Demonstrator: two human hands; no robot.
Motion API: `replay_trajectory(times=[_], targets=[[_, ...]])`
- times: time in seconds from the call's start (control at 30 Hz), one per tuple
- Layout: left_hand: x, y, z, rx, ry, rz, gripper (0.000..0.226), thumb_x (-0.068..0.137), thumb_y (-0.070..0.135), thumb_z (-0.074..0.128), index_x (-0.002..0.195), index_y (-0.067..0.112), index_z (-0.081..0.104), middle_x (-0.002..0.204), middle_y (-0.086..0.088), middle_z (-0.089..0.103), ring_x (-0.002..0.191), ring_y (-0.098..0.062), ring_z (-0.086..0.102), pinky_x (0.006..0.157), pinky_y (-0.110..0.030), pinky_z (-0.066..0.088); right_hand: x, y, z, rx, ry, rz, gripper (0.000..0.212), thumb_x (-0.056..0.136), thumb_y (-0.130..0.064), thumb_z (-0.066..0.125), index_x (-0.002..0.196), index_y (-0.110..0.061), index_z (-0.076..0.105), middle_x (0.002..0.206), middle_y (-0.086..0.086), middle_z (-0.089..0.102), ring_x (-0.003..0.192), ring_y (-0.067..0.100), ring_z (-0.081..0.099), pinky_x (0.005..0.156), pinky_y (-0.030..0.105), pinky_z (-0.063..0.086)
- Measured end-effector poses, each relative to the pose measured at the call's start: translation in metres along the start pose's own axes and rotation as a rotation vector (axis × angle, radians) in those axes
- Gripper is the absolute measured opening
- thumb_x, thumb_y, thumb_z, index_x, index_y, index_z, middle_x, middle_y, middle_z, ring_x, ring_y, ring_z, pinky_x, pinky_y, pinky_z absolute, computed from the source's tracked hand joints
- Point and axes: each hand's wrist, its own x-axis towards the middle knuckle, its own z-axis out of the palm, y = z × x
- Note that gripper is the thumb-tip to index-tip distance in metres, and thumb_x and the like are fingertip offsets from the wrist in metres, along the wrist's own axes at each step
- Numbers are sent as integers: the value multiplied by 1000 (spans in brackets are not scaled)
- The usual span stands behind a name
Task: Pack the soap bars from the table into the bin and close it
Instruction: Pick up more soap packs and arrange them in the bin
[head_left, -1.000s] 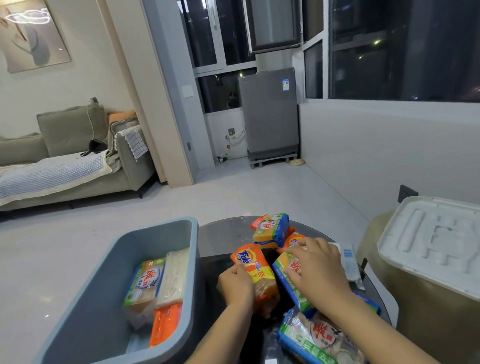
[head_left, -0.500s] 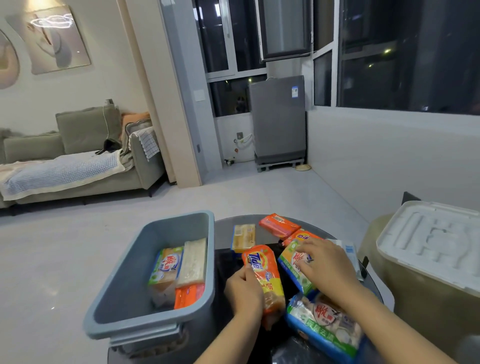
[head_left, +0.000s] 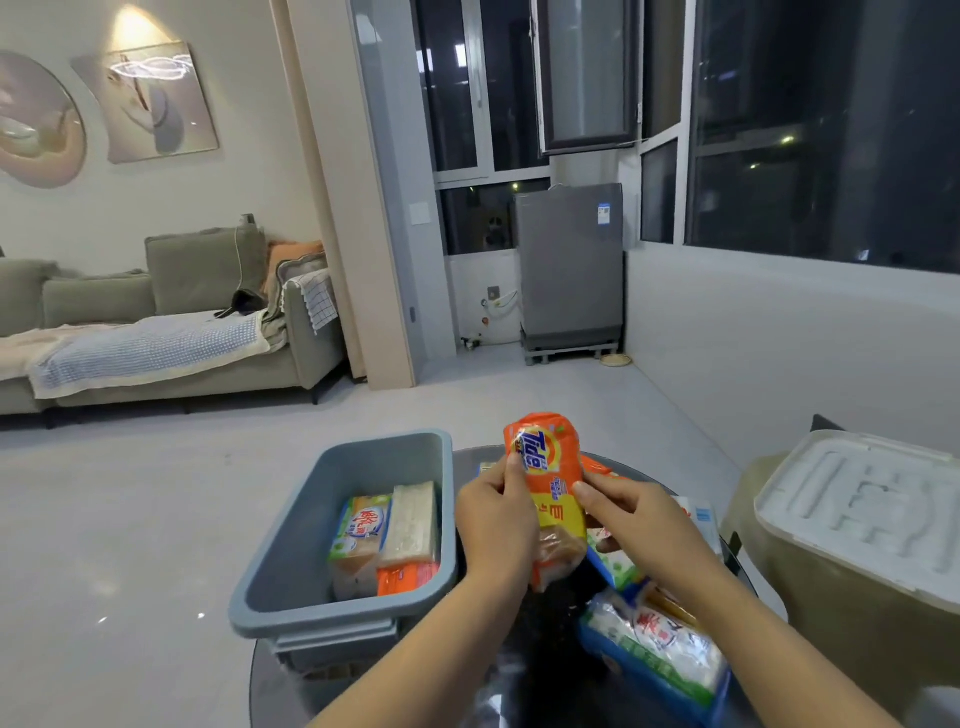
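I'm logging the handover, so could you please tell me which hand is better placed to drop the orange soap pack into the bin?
Left, probably. The left hand grips the orange soap pack on the side beside the grey bin; the right hand holds the far side.

I see a glossy film soap wrapper (head_left: 545, 483), matt grey plastic bin (head_left: 291, 561), glossy dark tabletop (head_left: 524, 670) at 6 o'clock.
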Motion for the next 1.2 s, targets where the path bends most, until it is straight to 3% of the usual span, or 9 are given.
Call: replay_trajectory(times=[0.1,0.3,0.53,0.63,0.8,0.87,0.97,1.1,1.2], targets=[[2,19,-16,-27,-9,50,35,96,32,50,66,27,67,73,1,74,74,-19,73,65,-32,59,-2,-18,10,124,9,-10,15,85,-43,57,86,-58,57,91,-20,72,83,0,67,54,16,53],[11,34,-57,-27,14,61,25,94,34,52,77,29,69,83,-2,75,77,-19,73,74,-40,61,3,-43,42,263,-61,-59,10,77,-47,59,86,-51,60,85,-24,73,79,1,70,57,15,54],[37,43,-117,34,62,40,25,94,34,53,81,24,72,74,1,75,70,-18,73,69,-35,61,21,-65,97,342,-167,-36,22,76,-45,64,98,-40,64,88,-19,74,83,1,70,63,18,57],[52,42,-140,133,53,-15,25,94,33,53,88,18,73,79,-3,74,70,-17,71,63,-29,58,33,-72,118,284,-209,25,5,83,-36,64,84,-34,68,80,-12,76,75,4,71,58,22,58],[68,25,-167,395,12,-90,31,92,34,56,76,13,73,70,-3,71,49,-4,60,38,-11,41,44,-70,143,201,-317,204,18,84,-27,66,86,-10,73,78,7,75,61,15,71,48,24,54],[73,17,-175,494,-18,-97,35,90,34,60,67,11,74,72,-11,73,46,-6,58,43,-15,46,47,-69,148,134,-359,250,20,85,-27,65,91,-8,71,79,11,74,61,20,71,49,25,55],[80,11,-180,558,-77,-152,33,87,37,63,71,10,75,79,-13,76,72,-22,72,72,-33,60,54,-69,151,-1,-422,262,15,85,-30,64,85,-15,67,76,8,73,56,17,70,48,22,54],[84,8,-186,795,-138,-147,36,82,43,66,82,9,77,79,-8,73,58,-12,63,46,-15,48,61,-74,156,-86,-544,357,31,85,-31,64,103,-5,63,85,15,74,63,21,73,53,24,59],[85,6,-189,946,-212,-171,41,78,46,69,95,10,76,94,-8,75,73,-15,68,58,-20,51,66,-75,164,-125,-607,416,40,85,-27,65,113,0,57,85,13,71,57,17,70,49,21,56]])
